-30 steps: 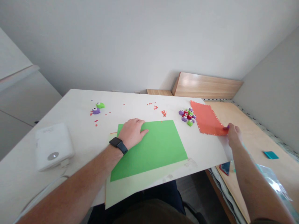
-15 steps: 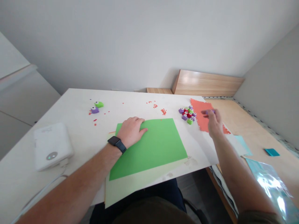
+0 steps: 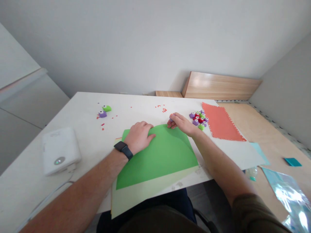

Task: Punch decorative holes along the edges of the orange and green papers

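My left hand (image 3: 139, 137) lies flat on the upper left of a green paper sheet (image 3: 155, 158), holding it down. My right hand (image 3: 179, 123) pinches a small purple craft punch (image 3: 171, 119) at the sheet's top edge, and the fingers partly hide it. The green sheet rests on a larger pale green sheet (image 3: 143, 197) that overhangs the table's front edge. Beyond my right hand lies a cluster of purple, red and green craft punches (image 3: 199, 119). An orange paper sheet (image 3: 221, 121) with a scalloped, punched border lies to their right.
Orange paper bits are scattered on the white table (image 3: 126, 105), near a purple and green punch pair (image 3: 104, 110). A white device (image 3: 60, 150) with a cable stands at left. A wooden surface at right holds a shiny plastic sleeve (image 3: 289, 197) and a teal piece (image 3: 293, 161).
My right hand has moved left from the orange sheet to the green sheet's top edge, carrying the purple punch. My left hand stays in place. The view has shifted slightly.
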`<state>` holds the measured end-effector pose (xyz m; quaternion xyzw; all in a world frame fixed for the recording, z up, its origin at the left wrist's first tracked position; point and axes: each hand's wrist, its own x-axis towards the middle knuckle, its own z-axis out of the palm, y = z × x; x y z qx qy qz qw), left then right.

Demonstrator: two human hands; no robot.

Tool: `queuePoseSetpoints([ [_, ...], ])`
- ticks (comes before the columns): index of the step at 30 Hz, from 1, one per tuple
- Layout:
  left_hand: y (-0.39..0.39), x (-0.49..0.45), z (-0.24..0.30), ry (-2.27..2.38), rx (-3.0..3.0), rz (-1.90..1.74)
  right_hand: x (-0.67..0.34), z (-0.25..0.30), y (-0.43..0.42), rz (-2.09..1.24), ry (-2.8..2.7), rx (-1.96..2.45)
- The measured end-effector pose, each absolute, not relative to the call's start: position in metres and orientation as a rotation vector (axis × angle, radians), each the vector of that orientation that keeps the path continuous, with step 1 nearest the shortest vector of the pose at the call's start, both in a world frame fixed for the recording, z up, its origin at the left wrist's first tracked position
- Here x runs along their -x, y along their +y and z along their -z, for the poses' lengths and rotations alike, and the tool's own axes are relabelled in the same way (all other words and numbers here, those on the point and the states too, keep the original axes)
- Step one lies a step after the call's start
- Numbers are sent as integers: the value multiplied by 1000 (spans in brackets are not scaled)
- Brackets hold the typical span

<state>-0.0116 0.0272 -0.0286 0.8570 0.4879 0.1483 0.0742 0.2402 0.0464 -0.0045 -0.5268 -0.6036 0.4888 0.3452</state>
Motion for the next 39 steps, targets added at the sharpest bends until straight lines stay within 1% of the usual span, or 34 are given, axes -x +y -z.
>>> queuePoseSetpoints([
  [5,25,11,25,1459,-2563,-432,-243,31,50,-1057,-1373,1313],
  [10,23,10,24,1469,-2549,-416,-250,27,41,-873,-1337,1307],
  [12,23,9,24,1473,-2546,-415,-249,22,37,-895,-1345,1277],
  [15,23,9,24,1475,-2544,-415,-247,21,34,-1105,-1424,1261],
  [16,23,9,24,1476,-2543,-415,-246,23,33,-1126,-1454,1281],
  [20,22,9,23,1476,-2536,-413,-245,30,34,-918,-1495,1343],
  [26,22,10,21,1463,-2517,-414,-246,28,37,-992,-1385,1262],
  [34,24,15,13,1417,-2469,-367,-258,25,43,-773,-1336,1408],
  [39,27,20,6,1318,-2466,-246,-263,27,47,-873,-1309,1408],
])
